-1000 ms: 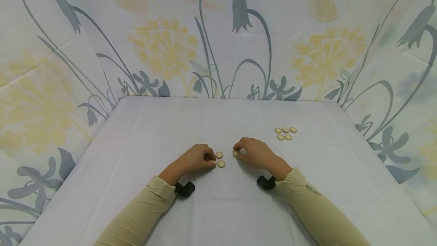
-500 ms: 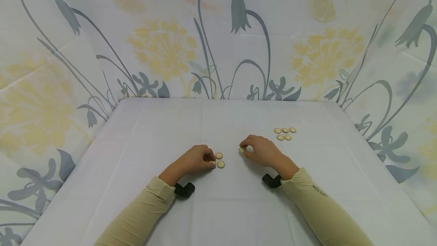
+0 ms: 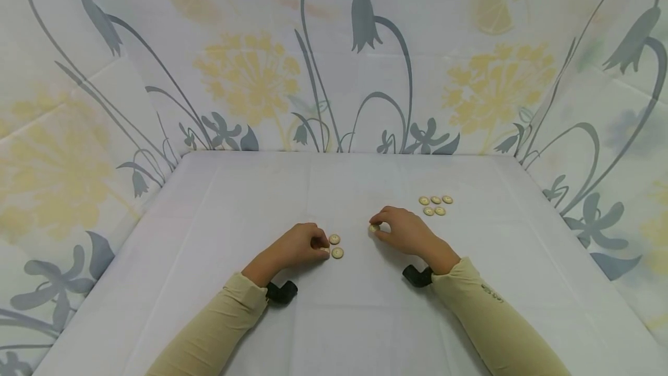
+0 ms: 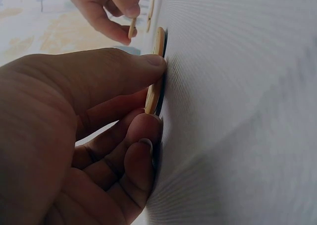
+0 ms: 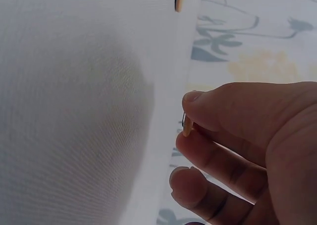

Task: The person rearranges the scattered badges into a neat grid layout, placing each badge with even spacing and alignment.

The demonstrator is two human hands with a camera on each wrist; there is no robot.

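Observation:
My left hand [image 3: 298, 245] rests low on the white cloth and pinches a small round wooden disc [image 4: 152, 97] between thumb and fingers. Much of that disc is hidden by the thumb in the head view. Just right of these fingertips lie two more pale discs, one farther back [image 3: 334, 239] and one nearer [image 3: 337, 253], with small marks on their faces. Right of centre, my right hand [image 3: 407, 231] holds another wooden disc [image 5: 187, 126] on edge between thumb and forefinger, above the cloth. Its other fingers are bent loosely.
Beyond the right hand, several matching discs [image 3: 435, 199] lie flat in two short rows. White cloth [image 3: 334, 329] covers the table. Flower-printed fabric [image 3: 250, 74] rises at the back and both sides. Black wrist mounts [image 3: 282, 293] sit at both cuffs.
My right hand has moved to the right and slightly away with its disc, most of it in the first half second. The left hand has stayed in place at its disc.

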